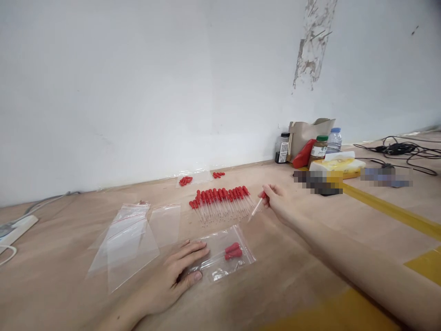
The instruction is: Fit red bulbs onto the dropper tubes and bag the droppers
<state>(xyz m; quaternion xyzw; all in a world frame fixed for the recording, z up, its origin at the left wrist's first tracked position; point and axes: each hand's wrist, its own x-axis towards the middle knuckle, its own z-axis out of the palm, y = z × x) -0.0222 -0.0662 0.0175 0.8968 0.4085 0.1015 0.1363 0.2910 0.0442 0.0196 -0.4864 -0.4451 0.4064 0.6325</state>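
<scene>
My right hand [274,198] pinches a dropper [256,208] by its red bulb, the clear tube slanting down to the left. Fingers stretched out, my left hand [184,266] lies on the left end of a clear zip bag [220,239]. Inside that bag are two droppers with red bulbs [233,251]; their tubes run toward my left fingers. Beyond the bag, many more red-bulbed droppers [220,195] lie side by side in a row, tubes toward me. The held dropper is just right of this row.
Flat clear zip bags [127,243] overlap on the left. Loose red bulbs [185,181] lie near the wall. At far left is a white power strip [19,230]. On the right stand jars [319,148], a tissue pack [339,166] and black cables [399,148]; yellow tape [389,209] crosses the brown surface.
</scene>
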